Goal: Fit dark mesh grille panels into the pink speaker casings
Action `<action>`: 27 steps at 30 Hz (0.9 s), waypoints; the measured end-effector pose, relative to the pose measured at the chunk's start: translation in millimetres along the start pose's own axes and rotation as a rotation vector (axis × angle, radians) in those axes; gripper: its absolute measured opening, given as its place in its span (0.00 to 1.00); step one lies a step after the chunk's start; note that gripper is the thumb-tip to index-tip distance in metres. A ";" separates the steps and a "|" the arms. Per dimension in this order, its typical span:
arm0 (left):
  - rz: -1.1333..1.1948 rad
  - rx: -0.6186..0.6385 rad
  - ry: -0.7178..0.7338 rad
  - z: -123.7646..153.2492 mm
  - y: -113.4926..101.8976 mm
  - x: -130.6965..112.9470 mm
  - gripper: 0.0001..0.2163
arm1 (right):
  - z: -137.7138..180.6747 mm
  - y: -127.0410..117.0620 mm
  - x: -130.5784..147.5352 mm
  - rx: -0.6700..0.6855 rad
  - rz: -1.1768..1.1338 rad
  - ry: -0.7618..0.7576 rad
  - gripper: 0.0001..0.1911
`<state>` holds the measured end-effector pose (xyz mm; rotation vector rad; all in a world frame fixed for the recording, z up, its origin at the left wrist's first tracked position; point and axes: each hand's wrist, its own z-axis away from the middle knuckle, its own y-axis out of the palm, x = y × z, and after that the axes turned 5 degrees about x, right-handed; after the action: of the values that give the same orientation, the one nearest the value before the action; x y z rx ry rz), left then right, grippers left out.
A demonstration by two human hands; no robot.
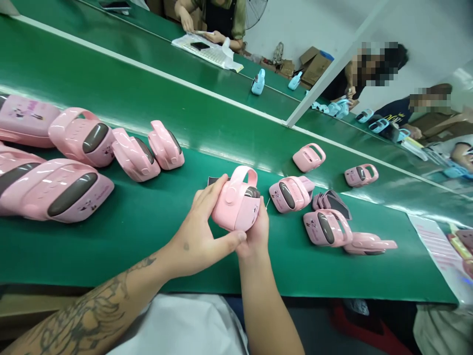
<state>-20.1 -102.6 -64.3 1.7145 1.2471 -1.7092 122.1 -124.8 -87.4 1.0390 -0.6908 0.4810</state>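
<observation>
In the head view I hold a small pink plastic housing (231,209) over the green table. It has a looped handle on top, a dark window and a printed picture on its front. My left hand (194,241) grips it from the left, fingers behind and thumb along the lower front. My right hand (258,234) cups its right side and underside, with most fingers hidden. Just right of my hands lies a similar pink housing (290,195). Behind my left fingers, part of a dark flat piece (214,180) shows on the table.
More pink housings (86,137) are grouped at the left, and others (327,228) lie at the right beside stacked dark pieces (334,203). A white rail (148,64) crosses the green table (148,246). Beyond it, people handle papers and blue housings (258,83).
</observation>
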 end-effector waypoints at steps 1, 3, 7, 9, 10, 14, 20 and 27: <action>-0.058 -0.007 -0.005 0.2 1.9 -1.1 0.51 | 1.1 1.1 1.7 0.011 -0.005 0.018 0.32; -0.122 -0.003 -0.020 -1.0 6.4 -5.4 0.51 | 3.2 3.6 4.7 0.016 -0.006 0.038 0.31; -0.170 -0.068 0.005 -3.9 17.1 -12.1 0.50 | 6.0 7.1 -0.2 0.057 0.006 0.046 0.31; -0.127 -0.129 0.057 -3.1 19.5 -9.9 0.50 | 9.5 3.7 -9.3 0.102 0.153 -0.005 0.31; -0.091 -0.158 0.088 -1.9 18.5 -7.4 0.49 | 12.5 -0.6 -13.6 0.095 0.279 -0.067 0.31; 0.031 -0.103 0.067 6.6 -3.3 7.0 0.44 | 32.1 -33.8 -10.0 -0.114 0.654 -0.394 0.34; 0.025 0.368 -0.235 14.8 -37.5 27.7 0.53 | 52.7 -59.4 39.1 0.589 1.369 -0.497 0.39; 0.004 0.495 -0.102 21.4 -40.5 26.7 0.42 | 45.8 -28.0 53.6 0.850 1.577 -0.215 0.50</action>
<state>-69.1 -91.2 -81.0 1.8514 0.8161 -2.2057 164.6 -176.0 -51.0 1.1361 -1.5143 2.1833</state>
